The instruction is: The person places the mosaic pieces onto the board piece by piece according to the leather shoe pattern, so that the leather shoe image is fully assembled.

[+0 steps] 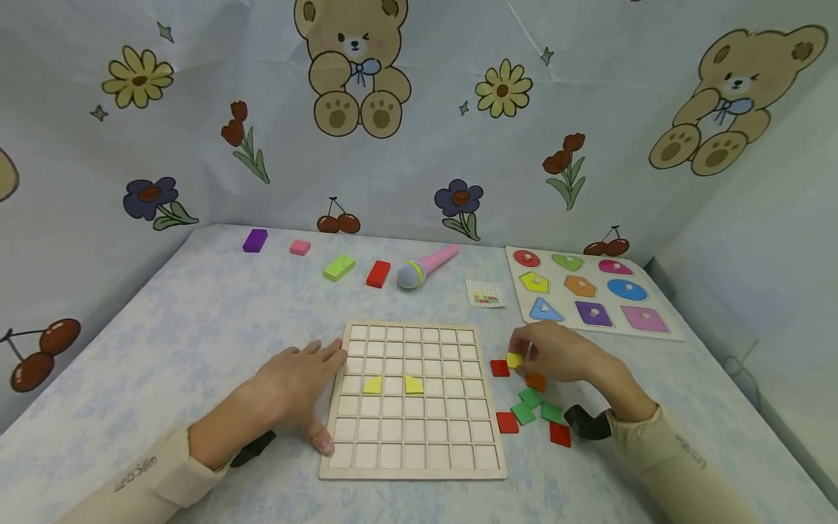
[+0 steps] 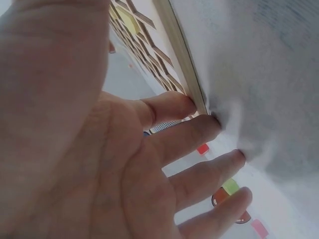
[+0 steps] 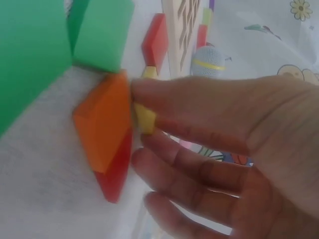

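Note:
A wooden grid board (image 1: pixel 412 474) lies on the table with two yellow tiles in its cells, one with a rounded corner (image 1: pixel 414 385), the other (image 1: pixel 372 385) left of it. My left hand (image 1: pixel 288 393) is spread along the board's left edge, fingertips at the upper side and thumb at the lower corner. To the right of the board, my right hand (image 1: pixel 556 351) pinches a yellow tile (image 3: pixel 145 112) between thumb and index finger. Beside it are an orange tile (image 3: pixel 104 124) and a red tile (image 1: pixel 500 368). Several green tiles (image 1: pixel 524 413) lie nearer me.
Two more red tiles (image 1: pixel 507 422) lie near the green ones. A shape puzzle board (image 1: pixel 569 324) sits at the back right, a small pattern card (image 1: pixel 485 294) left of it. Farther back are a pink toy microphone (image 1: pixel 425 267) and red (image 1: pixel 378 274), green (image 1: pixel 339 268), pink and purple blocks.

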{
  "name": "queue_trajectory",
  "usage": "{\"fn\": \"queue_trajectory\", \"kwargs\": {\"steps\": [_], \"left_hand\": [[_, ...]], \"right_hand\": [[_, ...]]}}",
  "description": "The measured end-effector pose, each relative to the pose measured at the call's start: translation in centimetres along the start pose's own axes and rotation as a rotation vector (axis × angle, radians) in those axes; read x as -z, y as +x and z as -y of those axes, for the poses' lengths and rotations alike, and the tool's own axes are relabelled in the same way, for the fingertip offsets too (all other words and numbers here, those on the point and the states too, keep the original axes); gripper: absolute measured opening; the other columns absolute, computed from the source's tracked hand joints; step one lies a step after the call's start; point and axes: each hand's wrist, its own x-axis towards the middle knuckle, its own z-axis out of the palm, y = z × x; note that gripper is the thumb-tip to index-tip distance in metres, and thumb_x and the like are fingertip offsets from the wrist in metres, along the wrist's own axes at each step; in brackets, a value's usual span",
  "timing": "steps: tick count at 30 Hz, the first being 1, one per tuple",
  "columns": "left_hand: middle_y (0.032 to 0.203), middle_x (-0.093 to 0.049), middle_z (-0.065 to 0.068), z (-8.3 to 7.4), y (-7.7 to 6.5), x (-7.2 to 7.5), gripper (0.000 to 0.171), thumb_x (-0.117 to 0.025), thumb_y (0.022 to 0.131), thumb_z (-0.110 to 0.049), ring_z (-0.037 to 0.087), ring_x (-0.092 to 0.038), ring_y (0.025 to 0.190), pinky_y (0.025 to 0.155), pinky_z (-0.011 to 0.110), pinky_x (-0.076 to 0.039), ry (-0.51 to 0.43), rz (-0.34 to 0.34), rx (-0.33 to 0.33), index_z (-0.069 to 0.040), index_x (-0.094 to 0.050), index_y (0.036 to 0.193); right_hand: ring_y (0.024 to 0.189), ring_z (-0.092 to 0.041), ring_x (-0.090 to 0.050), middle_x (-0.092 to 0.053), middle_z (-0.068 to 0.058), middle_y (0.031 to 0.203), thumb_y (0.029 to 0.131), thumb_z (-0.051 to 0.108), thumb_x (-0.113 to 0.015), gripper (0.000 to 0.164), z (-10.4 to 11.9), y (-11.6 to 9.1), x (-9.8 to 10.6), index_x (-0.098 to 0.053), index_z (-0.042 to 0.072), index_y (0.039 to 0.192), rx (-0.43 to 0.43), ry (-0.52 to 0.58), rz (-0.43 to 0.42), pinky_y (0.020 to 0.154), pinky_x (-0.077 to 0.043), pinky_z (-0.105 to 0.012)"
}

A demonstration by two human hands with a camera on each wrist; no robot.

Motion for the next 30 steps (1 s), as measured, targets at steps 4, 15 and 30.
{"fn": "queue_trajectory", "kwargs": {"steps": [4, 15, 30], "left_hand": [[0.162, -0.027, 0.024, -0.1, 0.1, 0.0, 0.133, -0.088, 0.049, -0.068, 0.050, -0.031, 0.145, 0.112, 0.063, -0.034, 0.000, 0.013, -0.006, 0.000, -0.035, 0.149], [0.161, -0.027, 0.025, 0.0, 0.0, 0.0, 0.135, -0.088, 0.050, -0.067, 0.051, -0.030, 0.145, 0.113, 0.061, -0.034, -0.004, 0.019, -0.004, 0.002, -0.033, 0.151], [0.161, -0.027, 0.025, -0.1, 0.2, -0.1, 0.134, -0.088, 0.049, -0.067, 0.050, -0.031, 0.145, 0.112, 0.060, -0.035, 0.009, 0.020, 0.009, 0.002, -0.034, 0.151]], "right_hand": [[0.086, -0.015, -0.061, -0.068, 0.004, 0.093, 0.085, 0.020, -0.081, 0.019, 0.1, -0.4, 0.2, -0.072, 0.016, 0.101, 0.017, -0.028, -0.039, 0.072, -0.054, -0.026], [0.078, -0.008, -0.060, -0.067, 0.011, 0.091, 0.086, 0.025, -0.081, 0.018, 5.5, 0.7, -0.8, -0.072, 0.019, 0.100, 0.267, -0.036, -0.080, 0.068, -0.052, -0.021], [0.072, -0.004, -0.058, -0.061, 0.018, 0.079, 0.088, 0.030, -0.079, 0.012, 12.9, 2.8, -4.1, -0.070, 0.022, 0.090, 0.533, -0.002, 0.044, 0.067, -0.048, -0.017]]}}
